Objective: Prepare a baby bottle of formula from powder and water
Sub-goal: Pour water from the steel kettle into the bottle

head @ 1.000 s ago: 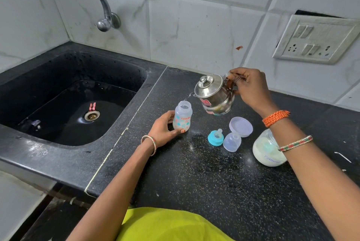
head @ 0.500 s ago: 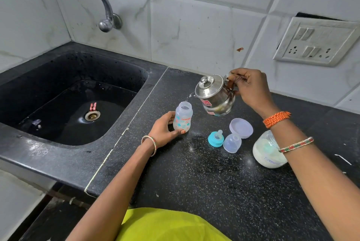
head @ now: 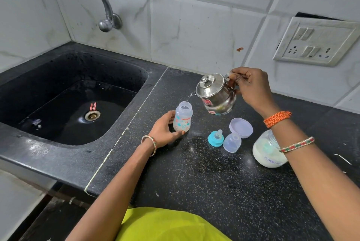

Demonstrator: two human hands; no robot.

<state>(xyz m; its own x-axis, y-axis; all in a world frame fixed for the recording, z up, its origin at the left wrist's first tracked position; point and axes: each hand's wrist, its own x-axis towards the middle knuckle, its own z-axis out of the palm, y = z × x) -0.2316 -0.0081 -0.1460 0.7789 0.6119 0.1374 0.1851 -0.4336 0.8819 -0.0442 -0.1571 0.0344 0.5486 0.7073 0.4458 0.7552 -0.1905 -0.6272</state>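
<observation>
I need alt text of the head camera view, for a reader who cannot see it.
The right hand tilts a steel kettle, pouring water into an open baby bottle that the left hand steadies on a black counter. Nearby lie a teat, clear cap, lid and powder jar.

The near table (head: 204, 192) lies open for passage. Farther back the teat ring (head: 214, 139), dome cap (head: 231, 142), round lid (head: 241, 128) and powder jar (head: 267, 153) crowd together at the right; left, the sink (head: 64, 94) drops away.
</observation>
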